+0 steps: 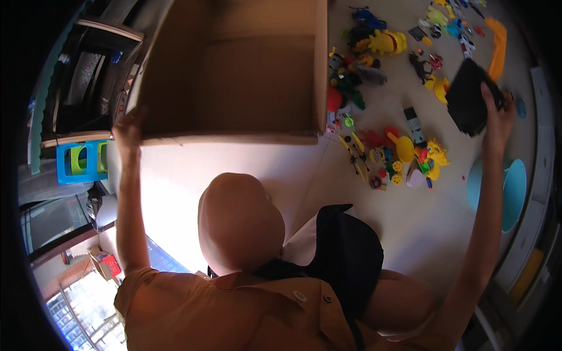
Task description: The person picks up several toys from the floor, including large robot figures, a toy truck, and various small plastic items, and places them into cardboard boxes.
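My left hand [129, 127] grips the near left corner of an open cardboard box [259, 83]. The box is tilted, its open side facing me. Off to the right, my right hand [499, 115] holds a black flat object [470, 96] with a jagged edge, the thumb lying across its face; what it is I cannot tell. Between the hands, many toys lie scattered on the floor. Among them are a yellow toy animal figure [388, 42], a black-and-grey cylinder [415, 126], a yellow toy ladle [403, 148] and a small minion figure [376, 154].
A light blue tub [513, 195] stands below my right forearm, beside white drawers [524, 237]. A curved orange toy piece [497, 48] lies beyond the black object. On the left are a blue-and-green plastic stool [82, 162] and a dark cabinet [88, 79]. My bent knees are in front of me.
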A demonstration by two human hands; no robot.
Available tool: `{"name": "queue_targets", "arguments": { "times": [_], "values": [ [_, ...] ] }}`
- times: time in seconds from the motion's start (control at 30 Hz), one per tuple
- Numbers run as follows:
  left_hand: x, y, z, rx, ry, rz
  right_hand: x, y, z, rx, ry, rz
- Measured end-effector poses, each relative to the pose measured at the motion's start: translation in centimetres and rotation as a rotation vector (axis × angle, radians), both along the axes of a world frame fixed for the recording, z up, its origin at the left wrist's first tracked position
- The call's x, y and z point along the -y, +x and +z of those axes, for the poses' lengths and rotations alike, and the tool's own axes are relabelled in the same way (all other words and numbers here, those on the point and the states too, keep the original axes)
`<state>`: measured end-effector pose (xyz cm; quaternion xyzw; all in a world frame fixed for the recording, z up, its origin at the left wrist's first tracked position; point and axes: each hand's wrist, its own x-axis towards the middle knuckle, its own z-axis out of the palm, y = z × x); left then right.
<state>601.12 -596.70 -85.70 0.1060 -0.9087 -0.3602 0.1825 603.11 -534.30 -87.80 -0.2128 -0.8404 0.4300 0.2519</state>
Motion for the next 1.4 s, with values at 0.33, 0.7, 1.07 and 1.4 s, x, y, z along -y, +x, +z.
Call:
{"name": "queue_targets", "arguments": {
  "times": [0.33,0.7,1.07,1.4],
  "values": [
    [-5.6,4.6,-3.9,0.144,-0.242,-0.003,21.5,-8.6,6.0,-0.507,-0.624,0.270],
    [-5.4,-3.9,-8.3,0.503,0.041,-0.125,22.9,-5.6,-2.5,0.073,0.645,0.389],
    [9.2,3.8,-3.7,0.196,0.276,0.184,31.8,-2.3,-5.3,-0.096,-0.341,1.184],
    [32.1,22.1,-8.9,0.330,0.056,0.702,33.2,5.3,-20.0,0.667,0.505,1.019]
  ]
}}
